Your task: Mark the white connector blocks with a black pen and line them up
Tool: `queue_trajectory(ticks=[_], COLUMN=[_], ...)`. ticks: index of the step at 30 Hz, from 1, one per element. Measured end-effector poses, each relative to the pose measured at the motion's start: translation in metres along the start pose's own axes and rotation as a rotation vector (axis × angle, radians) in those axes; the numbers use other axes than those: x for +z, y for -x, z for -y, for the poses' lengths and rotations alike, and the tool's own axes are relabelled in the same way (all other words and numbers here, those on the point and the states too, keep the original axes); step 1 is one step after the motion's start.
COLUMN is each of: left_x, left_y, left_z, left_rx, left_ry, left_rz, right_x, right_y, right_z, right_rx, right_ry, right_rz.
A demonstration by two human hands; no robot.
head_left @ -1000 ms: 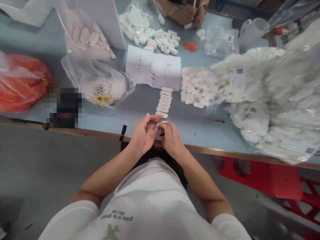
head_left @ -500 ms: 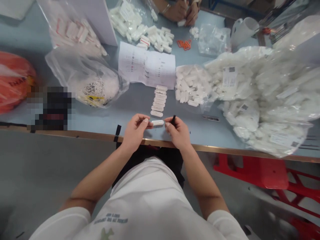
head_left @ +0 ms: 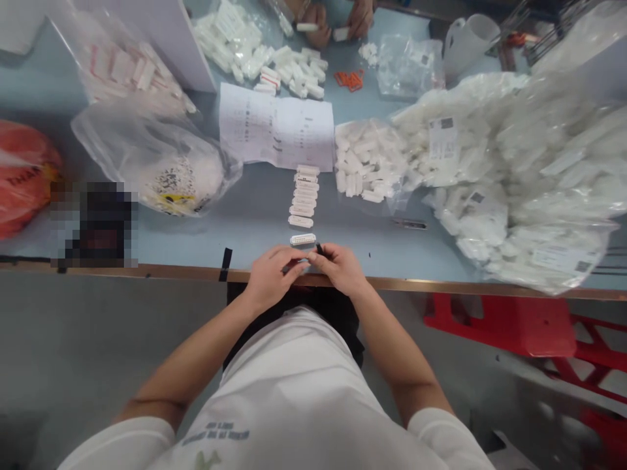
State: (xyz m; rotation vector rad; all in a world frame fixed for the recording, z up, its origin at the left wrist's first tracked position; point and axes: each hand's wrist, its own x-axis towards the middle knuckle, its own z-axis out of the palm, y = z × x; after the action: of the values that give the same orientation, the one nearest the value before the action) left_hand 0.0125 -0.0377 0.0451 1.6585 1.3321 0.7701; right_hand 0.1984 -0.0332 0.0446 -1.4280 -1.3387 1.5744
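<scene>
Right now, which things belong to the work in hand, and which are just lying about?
Likely in use:
row of white pieces
lone white piece nearby
black item in right hand
printed sheet

Probably just lying about:
orange bag
white jug
red stool

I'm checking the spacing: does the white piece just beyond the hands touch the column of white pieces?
No, bare blue table shows between the near white piece and the column.

Workbench (head_left: pixel 264 215): blue-grey surface.
Centre: printed sheet (head_left: pixel 289 130), column of white plastic pieces (head_left: pixel 304 195).
Right: clear bags of white parts (head_left: pixel 470 153).
</scene>
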Motion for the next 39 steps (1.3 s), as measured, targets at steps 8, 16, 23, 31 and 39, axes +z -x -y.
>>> queue_trajectory(ticks=[8,16,23,31,39], left_x=[0.004,-0.002,-0.012,-0.008,-0.004], left_y=[-0.003,-0.009,-0.015,-0.013,-0.015], left_z=[0.0,-0.001,0.003,0.01,0.01], left_rx=[0.016,0.005,-0.056,0.054,0.075], left_ry=[-0.107,-0.11,-0.242,-0.349,-0.36], left_rz=[-0.046,-0.084,-0.175,-0.101,-0.087], right_x=[0.0,-0.009,-0.021,-0.046,-0.044], right_y=[0.0,-0.008,-0.02,-0.019,-0.016], right_z=[-0.002,-0.003,-0.017,-0.028,-0.026], right_rx=[-0.036,-0.214,-0.37,-0.385,-0.404], right_ry=[0.004,0.286,0.541,0.7,1.086], right_rz=[0.042,-0.142,-0.23,-0.396,-0.124])
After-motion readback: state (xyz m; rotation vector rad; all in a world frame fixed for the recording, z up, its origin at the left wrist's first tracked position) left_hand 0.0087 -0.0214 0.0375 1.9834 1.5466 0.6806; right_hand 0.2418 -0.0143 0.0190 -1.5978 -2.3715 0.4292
